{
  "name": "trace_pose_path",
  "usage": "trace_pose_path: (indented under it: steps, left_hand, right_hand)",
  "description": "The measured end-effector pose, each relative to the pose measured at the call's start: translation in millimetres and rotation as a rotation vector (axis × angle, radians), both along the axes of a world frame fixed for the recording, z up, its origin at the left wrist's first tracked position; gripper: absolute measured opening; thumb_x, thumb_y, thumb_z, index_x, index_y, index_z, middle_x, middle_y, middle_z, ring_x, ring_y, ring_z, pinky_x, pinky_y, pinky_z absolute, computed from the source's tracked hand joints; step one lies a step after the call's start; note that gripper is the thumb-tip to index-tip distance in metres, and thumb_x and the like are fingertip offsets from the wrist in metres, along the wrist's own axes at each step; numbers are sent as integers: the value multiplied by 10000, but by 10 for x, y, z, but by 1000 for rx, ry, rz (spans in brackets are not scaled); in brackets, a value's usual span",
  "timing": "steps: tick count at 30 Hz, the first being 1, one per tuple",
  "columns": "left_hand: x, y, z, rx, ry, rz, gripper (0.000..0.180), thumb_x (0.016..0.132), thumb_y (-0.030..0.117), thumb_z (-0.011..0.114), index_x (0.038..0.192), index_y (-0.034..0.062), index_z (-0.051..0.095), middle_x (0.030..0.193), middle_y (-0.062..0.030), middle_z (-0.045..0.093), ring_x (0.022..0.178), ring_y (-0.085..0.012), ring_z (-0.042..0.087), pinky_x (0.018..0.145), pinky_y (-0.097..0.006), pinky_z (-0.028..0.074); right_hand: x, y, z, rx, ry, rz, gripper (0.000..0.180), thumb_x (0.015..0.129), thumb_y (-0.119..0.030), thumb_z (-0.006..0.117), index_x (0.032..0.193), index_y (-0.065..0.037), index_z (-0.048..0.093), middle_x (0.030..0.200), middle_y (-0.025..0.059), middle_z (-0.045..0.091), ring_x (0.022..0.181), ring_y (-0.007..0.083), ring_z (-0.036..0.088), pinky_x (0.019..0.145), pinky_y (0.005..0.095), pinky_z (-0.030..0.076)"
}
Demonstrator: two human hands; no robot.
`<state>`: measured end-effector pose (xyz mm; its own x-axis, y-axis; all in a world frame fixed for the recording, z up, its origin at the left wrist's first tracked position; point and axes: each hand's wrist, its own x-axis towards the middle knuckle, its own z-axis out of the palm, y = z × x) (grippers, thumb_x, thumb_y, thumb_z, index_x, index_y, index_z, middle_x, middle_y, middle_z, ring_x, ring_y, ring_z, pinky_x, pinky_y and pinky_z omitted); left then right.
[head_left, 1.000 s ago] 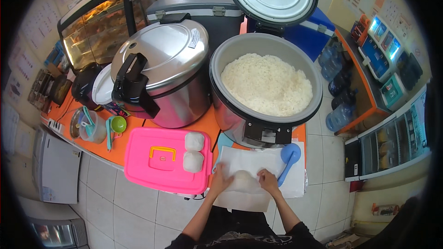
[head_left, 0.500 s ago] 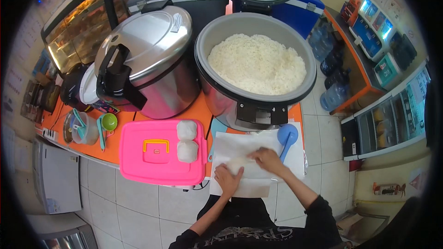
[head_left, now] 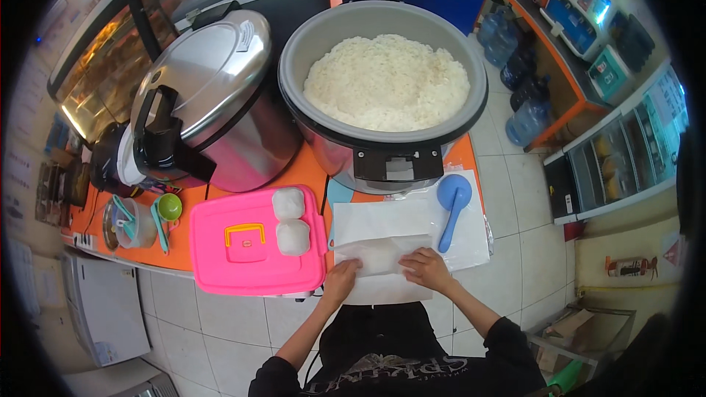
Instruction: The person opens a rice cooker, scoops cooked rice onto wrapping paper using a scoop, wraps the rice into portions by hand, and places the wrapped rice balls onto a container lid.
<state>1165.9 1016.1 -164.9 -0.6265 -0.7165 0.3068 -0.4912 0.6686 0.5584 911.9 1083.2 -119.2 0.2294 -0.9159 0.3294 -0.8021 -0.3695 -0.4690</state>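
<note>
A sheet of white wrapping paper (head_left: 384,256) is folded over a lump, at the near edge of a stack of white paper (head_left: 371,213). My left hand (head_left: 342,280) grips the fold at its left end, and my right hand (head_left: 428,270) grips it at the right end, fingers closed on the paper. What lies inside is covered. To the upper right a blue rice scoop (head_left: 451,220) rests on the sheets. On the left, two white paper-wrapped bundles (head_left: 293,237) sit on the pink lid (head_left: 213,239) of a box with a yellow handle.
Behind the paper stands an opened rice cooker (head_left: 294,66) heaped with cooked rice (head_left: 386,84). A closed steel cooker (head_left: 254,129) is left of it. A green cup (head_left: 170,207) and a clear tub (head_left: 141,231) with utensils are at far left; water jugs (head_left: 528,121) stand right.
The paper has been folded over the pale rice lump, which is now hidden. My right hand has come down to the paper's edge, and my left has shifted slightly left.
</note>
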Motion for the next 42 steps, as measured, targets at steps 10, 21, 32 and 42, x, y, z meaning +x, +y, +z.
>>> trace_pose_path:
  steps: [10, 21, 32, 42]
  left_hand:
    - [-439, -390, 343, -158, -396, 100, 310, 724, 36, 598, 1011, 69, 487, 849, -65, 583, 911, -253, 554, 768, -411, 458]
    - [-542, -456, 325, 64, -408, 108, 194, 774, 21, 519, 951, 24, 442, 754, -137, 601, 677, -293, 632, 525, -370, 504]
    - [-612, -911, 258, -147, -391, -187, 403, 656, 36, 660, 1018, 101, 497, 757, -111, 595, 678, -246, 601, 596, -336, 475]
    - [-582, -200, 869, 633, 286, -83, 340, 678, 147, 779, 906, 45, 548, 707, -25, 555, 635, -112, 514, 578, -246, 422]
  right_hand:
    - [-34, -738, -32, 221, 251, -59, 521, 615, -193, 748, 1090, -168, 534, 819, 80, 640, 838, 294, 622, 711, 395, 493]
    - [437, -223, -307, 415, -66, -547, 287, 649, -99, 691, 897, -7, 580, 867, 158, 608, 712, 348, 603, 681, 418, 490]
    - [791, -545, -68, 690, -283, -783, 431, 914, -347, 443, 1208, -32, 434, 990, 153, 550, 842, 297, 584, 757, 385, 483]
    - [491, -2, 183, 1224, -2102, -214, 325, 878, -481, 462, 1012, -188, 500, 886, 13, 540, 734, 146, 548, 630, 315, 471]
